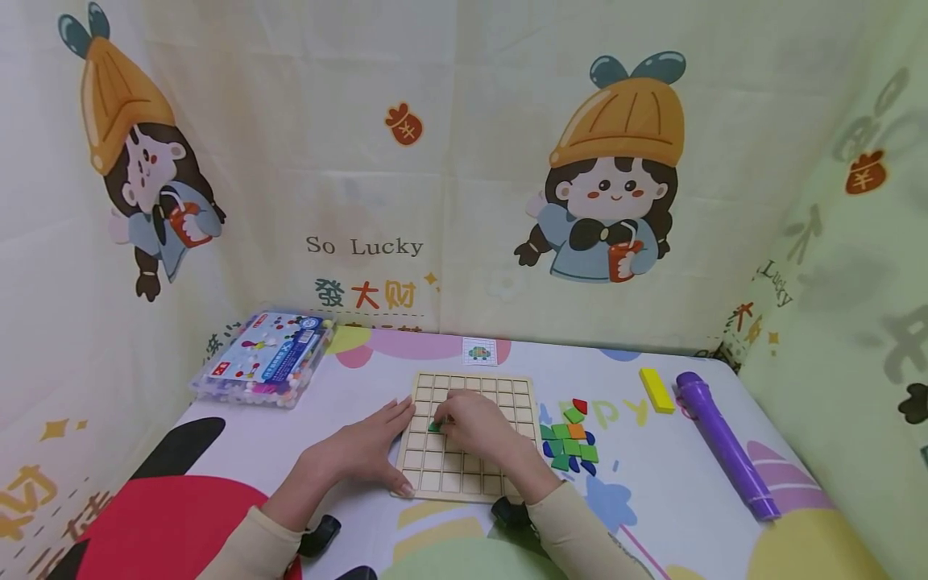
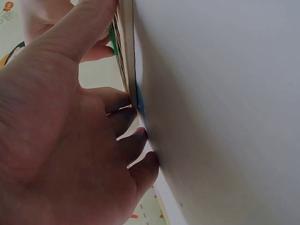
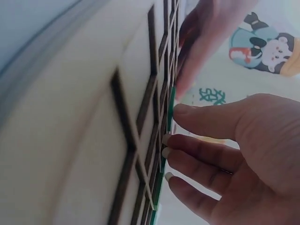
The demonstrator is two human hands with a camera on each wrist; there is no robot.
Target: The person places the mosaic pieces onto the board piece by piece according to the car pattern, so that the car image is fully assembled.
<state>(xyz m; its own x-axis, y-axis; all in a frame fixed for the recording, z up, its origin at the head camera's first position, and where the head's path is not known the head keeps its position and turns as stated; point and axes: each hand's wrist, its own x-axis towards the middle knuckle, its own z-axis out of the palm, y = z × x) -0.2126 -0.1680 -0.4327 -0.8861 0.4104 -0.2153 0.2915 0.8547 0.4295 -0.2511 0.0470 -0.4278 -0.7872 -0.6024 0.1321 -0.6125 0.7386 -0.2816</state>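
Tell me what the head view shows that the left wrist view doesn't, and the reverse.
Only the head view shows the purple cylindrical tube, the yellow rectangular block and the clear plastic box. Only the left wrist view shows the palm of the left hand. Both show that hand, the right hand, the pale wooden grid board and a flat green piece.

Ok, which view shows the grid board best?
The head view: most of the grid board shows from above, though the right hand covers part. Left wrist sees it edge-on; right wrist shows a section close up, at a steep slant.
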